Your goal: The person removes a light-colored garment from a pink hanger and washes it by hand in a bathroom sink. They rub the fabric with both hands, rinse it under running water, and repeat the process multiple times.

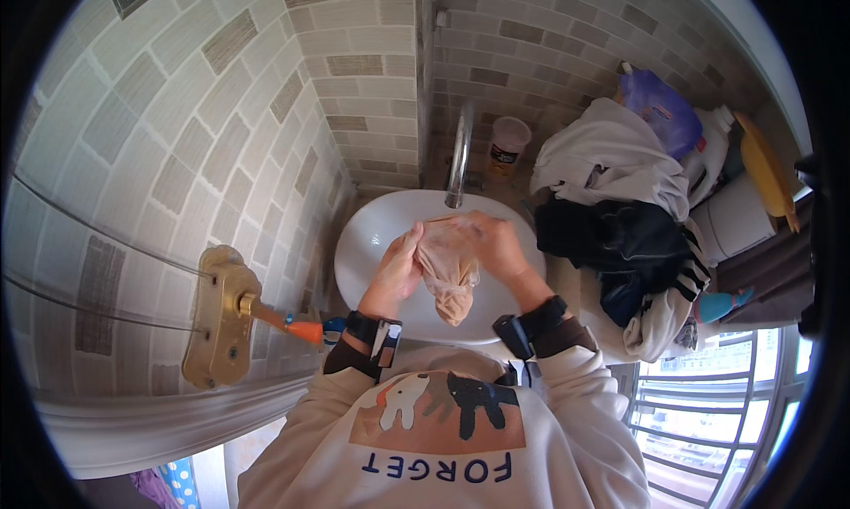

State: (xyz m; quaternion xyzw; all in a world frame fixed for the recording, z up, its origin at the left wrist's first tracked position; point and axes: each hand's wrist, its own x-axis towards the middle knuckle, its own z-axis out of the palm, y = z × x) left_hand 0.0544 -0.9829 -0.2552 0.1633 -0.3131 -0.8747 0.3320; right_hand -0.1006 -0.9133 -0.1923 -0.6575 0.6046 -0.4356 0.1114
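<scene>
Over a white oval washbasin, my two hands hold a wet-looking beige cloth item, thin and gathered, its narrow end hanging toward me. My left hand grips its left edge with the thumb up. On the upper right, my right hand is closed on the cloth, slightly blurred. A chrome faucet curves over the basin's back rim, just beyond the cloth. No running water can be made out.
Right of the basin, white clothing and dark clothing are heaped beside a purple pouch and a white jug. A plastic tub stands behind the faucet. At left, a door's brass handle plate juts near my arm.
</scene>
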